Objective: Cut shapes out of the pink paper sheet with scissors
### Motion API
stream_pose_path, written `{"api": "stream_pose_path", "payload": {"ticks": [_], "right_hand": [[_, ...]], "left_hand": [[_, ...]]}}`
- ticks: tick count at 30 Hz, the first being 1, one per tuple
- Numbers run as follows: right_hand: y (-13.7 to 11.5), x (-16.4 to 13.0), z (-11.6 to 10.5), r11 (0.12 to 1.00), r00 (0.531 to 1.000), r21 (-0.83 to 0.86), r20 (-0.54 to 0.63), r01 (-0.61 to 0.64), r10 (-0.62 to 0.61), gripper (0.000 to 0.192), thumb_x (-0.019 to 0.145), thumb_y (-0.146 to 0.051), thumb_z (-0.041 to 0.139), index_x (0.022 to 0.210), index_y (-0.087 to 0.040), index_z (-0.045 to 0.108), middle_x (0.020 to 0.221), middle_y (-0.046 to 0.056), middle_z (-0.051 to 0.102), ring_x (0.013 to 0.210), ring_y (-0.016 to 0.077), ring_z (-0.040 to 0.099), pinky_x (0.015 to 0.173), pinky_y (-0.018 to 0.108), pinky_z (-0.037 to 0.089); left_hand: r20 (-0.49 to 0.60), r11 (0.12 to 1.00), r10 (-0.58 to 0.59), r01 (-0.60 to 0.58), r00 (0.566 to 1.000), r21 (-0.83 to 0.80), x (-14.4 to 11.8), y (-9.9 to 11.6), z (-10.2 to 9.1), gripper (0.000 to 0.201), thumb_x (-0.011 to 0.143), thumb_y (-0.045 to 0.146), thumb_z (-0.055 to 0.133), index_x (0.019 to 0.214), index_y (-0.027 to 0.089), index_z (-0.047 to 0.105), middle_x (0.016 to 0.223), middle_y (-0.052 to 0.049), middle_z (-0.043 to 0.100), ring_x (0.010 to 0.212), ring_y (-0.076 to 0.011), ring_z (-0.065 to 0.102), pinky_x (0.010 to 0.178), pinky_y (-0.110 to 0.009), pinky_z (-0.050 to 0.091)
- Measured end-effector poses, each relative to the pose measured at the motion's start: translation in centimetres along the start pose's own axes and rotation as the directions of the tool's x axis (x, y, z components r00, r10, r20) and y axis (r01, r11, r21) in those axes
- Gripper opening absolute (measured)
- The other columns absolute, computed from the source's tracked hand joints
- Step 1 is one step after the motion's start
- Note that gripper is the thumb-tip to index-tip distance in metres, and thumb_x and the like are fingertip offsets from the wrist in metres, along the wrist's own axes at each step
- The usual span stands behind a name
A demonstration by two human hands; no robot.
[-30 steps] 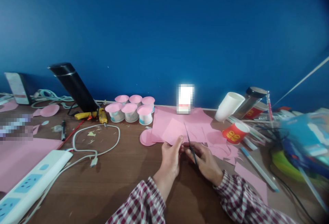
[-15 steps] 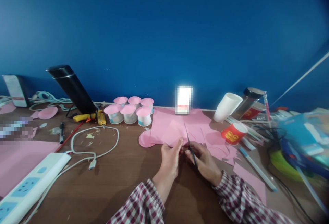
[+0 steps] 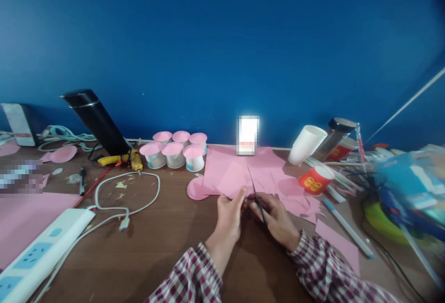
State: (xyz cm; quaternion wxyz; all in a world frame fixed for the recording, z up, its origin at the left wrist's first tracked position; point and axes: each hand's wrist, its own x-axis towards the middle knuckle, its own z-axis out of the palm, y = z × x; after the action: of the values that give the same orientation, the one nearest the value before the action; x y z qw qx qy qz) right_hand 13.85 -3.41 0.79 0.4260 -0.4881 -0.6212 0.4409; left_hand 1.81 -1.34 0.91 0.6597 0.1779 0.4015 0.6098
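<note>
My left hand [image 3: 229, 217] pinches the near edge of a pink paper sheet [image 3: 229, 173] lying on the brown table [image 3: 167, 247]. My right hand [image 3: 276, 217] grips dark scissors [image 3: 255, 192], whose thin blades point up and away over the sheet. The two hands sit close together, almost touching. Both wrists wear red-and-white checked sleeves. A pink paper disc [image 3: 196, 188] lies just left of the sheet.
Several pink-topped paper cups [image 3: 175, 150] stand behind. A white cable [image 3: 128, 201], a power strip [image 3: 38, 256], a yellow glue gun [image 3: 121, 158] and a black flask [image 3: 97, 120] are left. A red cup [image 3: 314, 180], white cup [image 3: 306, 144], pens [image 3: 347, 229] and clutter lie right.
The view has drifted slightly; the hands, the scissors and the paper stay almost where they were.
</note>
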Motion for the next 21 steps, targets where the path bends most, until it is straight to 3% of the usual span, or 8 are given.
{"api": "stream_pose_path", "payload": {"ticks": [14,21], "right_hand": [[-0.07,-0.06,-0.04,1.0,1.0,0.008,0.004,-0.018,0.018,0.034,0.083,-0.042,0.063,0.105,-0.016,0.064,0.088,0.007,0.071,0.06,0.0143,0.06,0.055,0.024,0.05],[-0.54,-0.14,0.03,1.0,1.0,0.008,0.021,-0.018,0.017,0.03,0.084,-0.041,0.063,0.101,-0.016,0.064,0.09,0.007,0.072,0.075,0.0196,0.066,0.067,0.028,0.054]], "left_hand": [[0.008,1.0,0.026,-0.026,1.0,0.005,0.14,-0.22,-0.2,0.032,0.057,0.033,0.081,0.065,0.011,0.06,0.054,0.003,0.054,0.047,-0.0067,0.047,0.046,-0.02,0.039],[-0.023,1.0,0.021,-0.02,1.0,0.013,0.16,-0.08,-0.1,0.035,0.056,0.035,0.082,0.069,0.011,0.061,0.055,0.002,0.054,0.047,-0.0069,0.046,0.045,-0.02,0.039]]}}
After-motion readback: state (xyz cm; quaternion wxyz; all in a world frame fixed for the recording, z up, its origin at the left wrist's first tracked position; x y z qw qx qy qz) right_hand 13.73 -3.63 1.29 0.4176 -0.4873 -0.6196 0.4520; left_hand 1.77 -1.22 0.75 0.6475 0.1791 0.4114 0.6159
